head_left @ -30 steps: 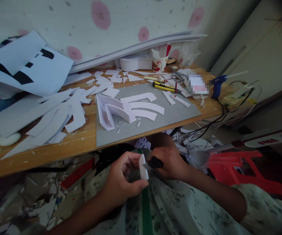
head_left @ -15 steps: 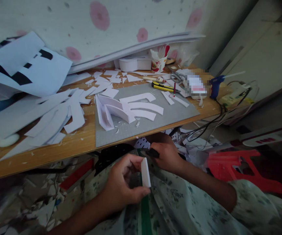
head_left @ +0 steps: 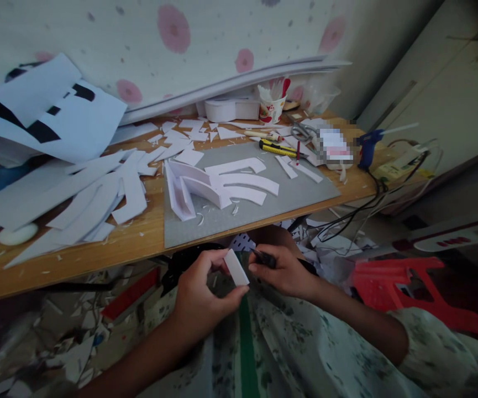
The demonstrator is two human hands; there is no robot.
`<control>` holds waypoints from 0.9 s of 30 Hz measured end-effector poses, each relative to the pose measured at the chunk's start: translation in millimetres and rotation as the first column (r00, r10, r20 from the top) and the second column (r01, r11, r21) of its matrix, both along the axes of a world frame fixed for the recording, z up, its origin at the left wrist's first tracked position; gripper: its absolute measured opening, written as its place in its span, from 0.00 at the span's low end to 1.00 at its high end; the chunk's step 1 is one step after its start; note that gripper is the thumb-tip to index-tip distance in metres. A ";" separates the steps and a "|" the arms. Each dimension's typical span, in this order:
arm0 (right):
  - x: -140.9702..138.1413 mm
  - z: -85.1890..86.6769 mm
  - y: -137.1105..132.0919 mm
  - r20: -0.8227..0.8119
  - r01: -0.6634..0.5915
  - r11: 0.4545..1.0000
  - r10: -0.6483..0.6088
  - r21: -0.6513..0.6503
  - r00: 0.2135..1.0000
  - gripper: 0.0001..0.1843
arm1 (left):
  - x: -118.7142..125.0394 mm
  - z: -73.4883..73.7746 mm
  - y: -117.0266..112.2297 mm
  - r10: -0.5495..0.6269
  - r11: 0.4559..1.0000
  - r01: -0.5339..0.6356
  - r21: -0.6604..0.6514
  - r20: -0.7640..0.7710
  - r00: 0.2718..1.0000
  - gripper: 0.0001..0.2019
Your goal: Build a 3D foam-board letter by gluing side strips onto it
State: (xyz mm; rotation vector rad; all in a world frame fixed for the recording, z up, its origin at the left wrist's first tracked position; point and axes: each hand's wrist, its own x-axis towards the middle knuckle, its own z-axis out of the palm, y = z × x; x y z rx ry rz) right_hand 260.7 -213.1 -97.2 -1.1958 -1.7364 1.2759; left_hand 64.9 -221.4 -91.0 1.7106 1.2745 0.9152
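Observation:
Over my lap, my left hand pinches a small white foam board strip between thumb and fingers, one at each end. Close on its right, my right hand is wrapped round a black-handled craft knife, its tip pointing left toward the strip but apart from it. On the grey cutting mat ahead stands a partly joined white foam board shape with upright walls. Curved white strips lie beside it.
White offcuts cover the table's left side. A yellow utility knife, scissors, a paper cup and a blue glue gun with trailing cables are at the back right. A red stool stands on the floor at right.
My left hand has risen slightly and tilted the strip to the left, showing its broad face. My right hand has turned the knife, bringing its tip up nearer the strip.

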 end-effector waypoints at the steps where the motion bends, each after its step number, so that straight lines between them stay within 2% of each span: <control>1: 0.2 -0.8 -0.2 0.027 0.000 0.999 -0.001 0.040 1.000 0.09 | -0.3 0.3 0.3 -0.003 1.000 0.003 -0.013 0.010 1.000 0.23; 5: 3.5 -6.8 -1.3 0.196 -0.070 0.960 0.017 0.271 0.980 0.01 | -0.3 3.6 0.8 -0.030 0.996 0.038 -0.086 0.089 0.996 0.20; 8: 5.8 -9.7 -1.4 0.318 -0.139 0.922 0.019 0.360 0.948 0.04 | 0.0 7.1 -0.1 -0.050 0.992 0.064 -0.106 0.126 0.991 0.20; 16: 6.1 -11.5 -0.5 0.471 -0.166 0.911 -0.035 0.378 0.881 0.07 | -0.6 10.8 -2.3 -0.076 0.984 0.099 -0.147 0.156 0.985 0.19; 24: 4.4 -11.6 1.5 0.466 -0.125 0.931 -0.053 0.343 0.883 0.05 | -1.5 8.9 -5.9 -0.130 0.975 0.172 -0.138 0.270 0.954 0.19; 27: 4.6 -14.5 3.9 0.447 -0.089 0.942 -0.069 0.322 0.892 0.02 | -1.3 10.2 -7.7 -0.147 0.974 0.189 -0.128 0.282 0.948 0.18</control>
